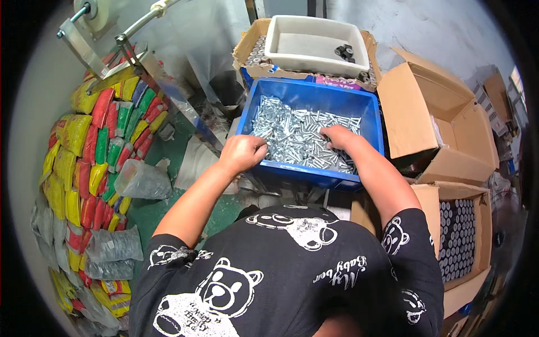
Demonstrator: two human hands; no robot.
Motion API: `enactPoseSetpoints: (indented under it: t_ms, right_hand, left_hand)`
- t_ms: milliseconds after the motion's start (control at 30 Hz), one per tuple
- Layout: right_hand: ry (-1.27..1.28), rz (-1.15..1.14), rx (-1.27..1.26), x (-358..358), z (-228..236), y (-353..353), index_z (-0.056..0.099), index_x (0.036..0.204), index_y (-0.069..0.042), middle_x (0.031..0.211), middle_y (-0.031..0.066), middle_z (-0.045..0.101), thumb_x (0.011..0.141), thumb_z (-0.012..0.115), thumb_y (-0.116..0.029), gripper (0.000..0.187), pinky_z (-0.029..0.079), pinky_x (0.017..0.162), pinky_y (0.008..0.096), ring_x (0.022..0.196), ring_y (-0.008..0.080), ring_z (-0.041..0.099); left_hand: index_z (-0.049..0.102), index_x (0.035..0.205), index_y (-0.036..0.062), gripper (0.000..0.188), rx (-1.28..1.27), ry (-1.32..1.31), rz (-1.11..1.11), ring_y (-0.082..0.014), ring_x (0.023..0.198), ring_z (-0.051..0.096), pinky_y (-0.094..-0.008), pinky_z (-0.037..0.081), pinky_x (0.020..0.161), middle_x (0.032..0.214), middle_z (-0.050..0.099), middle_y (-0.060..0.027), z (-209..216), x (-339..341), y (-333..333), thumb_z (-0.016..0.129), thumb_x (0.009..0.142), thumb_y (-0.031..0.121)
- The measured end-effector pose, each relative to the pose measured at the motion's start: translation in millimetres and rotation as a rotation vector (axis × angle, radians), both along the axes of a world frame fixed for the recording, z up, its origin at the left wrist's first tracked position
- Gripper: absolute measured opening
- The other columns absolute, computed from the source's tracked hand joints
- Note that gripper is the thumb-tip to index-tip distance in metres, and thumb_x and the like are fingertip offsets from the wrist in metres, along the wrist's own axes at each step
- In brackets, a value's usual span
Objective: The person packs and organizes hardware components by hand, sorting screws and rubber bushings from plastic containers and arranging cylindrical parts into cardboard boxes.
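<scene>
A blue plastic bin (314,175) in front of me holds a great many loose silvery screws (297,132), heaped higher toward its left side. Over the bin's near left rim, my left hand (245,153) is closed with its fingers curled together; what they hold, if anything, is hidden. My right hand (340,136) reaches in over the right part of the heap. Its fingers are bent down and pinched among the screws, and their tips are too small to show what is between them.
Behind the bin, a white tray (311,42) with a few black parts rests on a cardboard box. Open cartons (412,112) stand on the right, one with rows of round pieces (457,238). Stacked colourful bags (92,151) and a metal frame (179,101) are at left.
</scene>
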State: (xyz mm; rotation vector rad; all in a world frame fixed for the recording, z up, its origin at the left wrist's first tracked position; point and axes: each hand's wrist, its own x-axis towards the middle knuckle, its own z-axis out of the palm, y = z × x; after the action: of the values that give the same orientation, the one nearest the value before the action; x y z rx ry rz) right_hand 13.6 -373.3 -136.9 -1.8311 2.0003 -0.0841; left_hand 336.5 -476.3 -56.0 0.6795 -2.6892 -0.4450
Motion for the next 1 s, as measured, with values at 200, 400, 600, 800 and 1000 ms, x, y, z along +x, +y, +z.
enactPoseSetpoints:
  t_ms: [200,400,600,800,1000]
  right_hand:
    - [0.016,0.113,-0.096,-9,-7,-2,0.054,0.092,-0.007,0.083,0.0147,0.064,0.070,0.076,-0.005,0.030,0.048,0.071,0.0424,0.082,0.0345,0.063]
    - [-0.076,-0.027,-0.188,-21,-12,-7,0.066,0.086,-0.006,0.077,0.0126,0.065,0.074,0.069,-0.008,0.013,0.050,0.070,0.0365,0.073,0.0261,0.064]
    - [-0.958,-0.484,-0.023,-6,37,-4,0.061,0.096,-0.001,0.077,0.0045,0.061,0.086,0.066,-0.010,0.014,0.048,0.057,0.0236,0.065,0.0100,0.058]
    - [-1.182,-0.569,-0.007,20,71,-44,0.059,0.102,-0.001,0.065,0.0015,0.052,0.094,0.058,-0.019,0.020,0.035,0.043,0.0223,0.049,0.0088,0.044]
    - [0.264,-0.182,-0.096,36,-14,-128,0.067,0.092,0.001,0.091,0.0254,0.065,0.078,0.068,-0.025,0.029,0.050,0.076,0.0480,0.086,0.0442,0.063]
  left_hand:
    - [0.071,0.086,0.0083,0.022,-0.028,0.003,-0.010,-0.0347,0.075,0.064,-0.0441,0.051,0.069,0.078,0.067,-0.0151,-2,3,0,0.059,0.082,0.026]
    - [0.070,0.082,0.0079,0.021,-0.064,0.025,-0.041,-0.0344,0.071,0.064,-0.0449,0.050,0.065,0.074,0.065,-0.0144,-3,-1,-2,0.059,0.081,0.025]
    - [0.065,0.070,0.0075,0.020,-0.065,0.104,-0.055,-0.0355,0.067,0.063,-0.0472,0.050,0.062,0.068,0.063,-0.0152,-8,4,-3,0.057,0.079,0.023]
    - [0.061,0.065,0.0066,0.021,-0.040,0.140,-0.083,-0.0349,0.063,0.062,-0.0472,0.049,0.059,0.064,0.061,-0.0150,-10,4,-7,0.057,0.080,0.021]
    - [0.059,0.064,0.0050,0.021,0.029,0.218,-0.149,-0.0350,0.064,0.063,-0.0470,0.050,0.061,0.064,0.061,-0.0164,-10,3,-7,0.057,0.080,0.019]
